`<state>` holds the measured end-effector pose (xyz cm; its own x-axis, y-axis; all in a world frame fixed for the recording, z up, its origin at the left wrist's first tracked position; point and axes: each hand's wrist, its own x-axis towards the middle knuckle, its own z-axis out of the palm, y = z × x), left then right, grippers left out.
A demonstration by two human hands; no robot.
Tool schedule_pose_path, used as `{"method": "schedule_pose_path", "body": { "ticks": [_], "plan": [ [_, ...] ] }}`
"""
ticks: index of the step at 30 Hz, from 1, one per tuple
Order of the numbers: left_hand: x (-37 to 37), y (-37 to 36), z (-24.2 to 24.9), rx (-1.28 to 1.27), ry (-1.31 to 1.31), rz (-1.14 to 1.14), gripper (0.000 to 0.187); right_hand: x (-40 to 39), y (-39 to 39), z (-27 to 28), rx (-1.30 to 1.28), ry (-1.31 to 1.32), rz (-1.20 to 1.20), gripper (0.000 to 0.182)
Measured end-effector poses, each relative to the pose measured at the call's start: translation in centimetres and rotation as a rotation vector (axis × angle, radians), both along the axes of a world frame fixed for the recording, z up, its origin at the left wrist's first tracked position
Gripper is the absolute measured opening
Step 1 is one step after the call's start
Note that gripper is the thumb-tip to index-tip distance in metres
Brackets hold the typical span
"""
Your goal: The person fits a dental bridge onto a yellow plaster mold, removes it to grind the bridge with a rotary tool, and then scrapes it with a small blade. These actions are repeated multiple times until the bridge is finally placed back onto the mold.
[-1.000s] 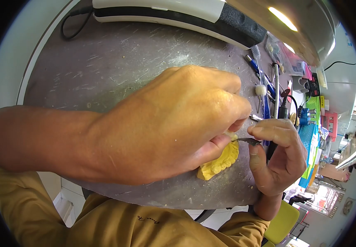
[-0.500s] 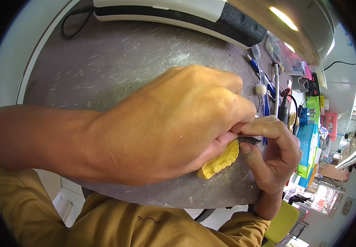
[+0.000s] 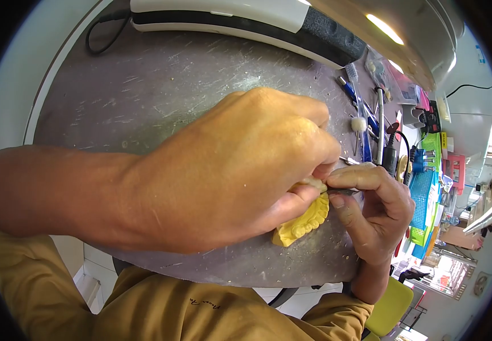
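A yellow dental cast (image 3: 303, 221) with a row of teeth rests on the grey bench, partly covered by my left hand (image 3: 240, 170). The fingers of that hand are closed in a pinch over the cast's upper end, around a small pale, tooth-coloured piece (image 3: 314, 183) that is mostly hidden. To the right, my right hand (image 3: 374, 207) is pinched shut on a thin dark strip (image 3: 342, 191), like articulating paper, between thumb and index finger. The strip's left end meets the left fingertips beside the cast.
A white and black device (image 3: 240, 25) lies along the back of the bench (image 3: 143, 102). A shiny lamp head (image 3: 411, 34) hangs at upper right. Brushes, blue-handled tools (image 3: 365, 113) and a cable lie past my right hand. Blue and green baskets (image 3: 425, 193) stand farther right.
My left fingers have drawn slightly left and the pale piece now shows between them. My right hand has shifted a little left, and less of the dark strip is visible. The cast has barely moved.
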<state>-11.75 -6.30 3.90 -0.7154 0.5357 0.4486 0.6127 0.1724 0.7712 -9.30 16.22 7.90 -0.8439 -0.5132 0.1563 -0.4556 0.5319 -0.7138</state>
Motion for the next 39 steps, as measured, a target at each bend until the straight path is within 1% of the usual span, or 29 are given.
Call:
{"method": "schedule_pose_path", "body": {
  "ticks": [1,3,29,34,36,37,39],
  "plan": [
    [0.0,0.0,0.0,-0.015,0.018,0.007,0.014,-0.1,0.0,-0.1,0.000,-0.001,-0.001,0.014],
    [0.0,0.0,-0.1,-0.011,0.018,0.006,0.014,-0.3,0.0,-0.5,-0.022,0.065,-0.002,0.026],
    [-0.1,0.0,-0.2,-0.030,0.039,-0.005,0.014,-0.1,0.0,-0.7,-0.024,0.033,-0.046,0.025],
    [-0.1,0.2,-0.1,-0.021,0.004,0.003,0.014,0.0,-0.1,-0.6,-0.026,0.026,-0.077,0.023],
    [0.0,0.1,-0.1,-0.027,0.011,0.006,0.014,-0.3,0.8,-0.8,0.007,0.040,0.024,0.027],
    [0.0,0.1,-0.1,-0.034,0.018,0.009,0.014,0.0,0.3,-0.8,0.006,0.042,0.025,0.027],
    [0.0,0.1,-0.1,-0.029,0.023,0.013,0.014,0.7,-0.9,-1.0,-0.237,-0.053,-0.188,0.042]
  ]
}}
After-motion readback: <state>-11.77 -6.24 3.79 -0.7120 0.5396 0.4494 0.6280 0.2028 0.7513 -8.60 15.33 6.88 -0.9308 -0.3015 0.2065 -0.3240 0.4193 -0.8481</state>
